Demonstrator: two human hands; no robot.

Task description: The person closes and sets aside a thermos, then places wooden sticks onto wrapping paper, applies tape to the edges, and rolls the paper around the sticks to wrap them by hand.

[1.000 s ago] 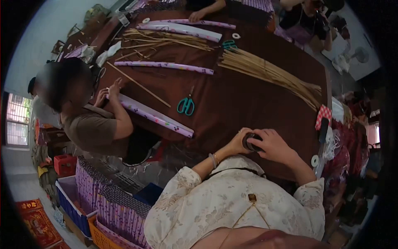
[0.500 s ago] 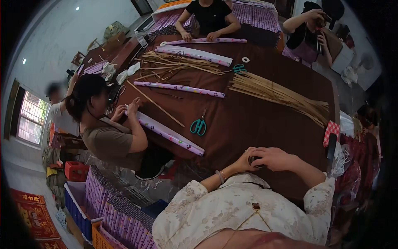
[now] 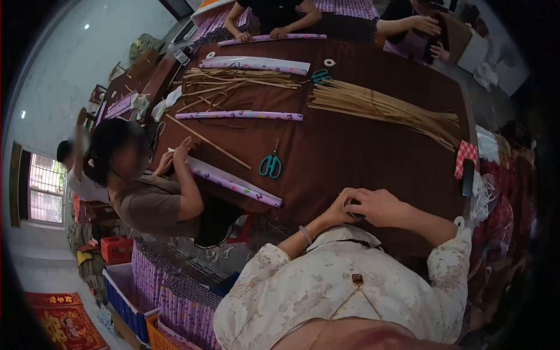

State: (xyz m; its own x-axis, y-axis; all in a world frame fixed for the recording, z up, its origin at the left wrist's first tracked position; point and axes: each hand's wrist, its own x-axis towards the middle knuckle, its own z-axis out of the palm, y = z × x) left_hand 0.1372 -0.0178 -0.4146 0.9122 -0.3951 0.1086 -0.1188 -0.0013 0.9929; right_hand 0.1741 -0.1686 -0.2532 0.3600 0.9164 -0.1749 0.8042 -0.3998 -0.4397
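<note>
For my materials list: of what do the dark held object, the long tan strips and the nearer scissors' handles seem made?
Dark held object: perhaps plastic by its dark, smooth look; mostly hidden. Long tan strips: probably matt bamboo or wood, by straw colour. Nearer scissors' handles: likely smooth plastic, evenly teal.

Matt cloth table cover [image 3: 361,146], glossy wrapped roll [image 3: 233,179], plastic-looking scissor handles [image 3: 271,159]

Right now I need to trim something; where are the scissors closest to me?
In the head view, the teal scissors lie near mid-frame, left of your left hand, beside the thin stick.
</note>
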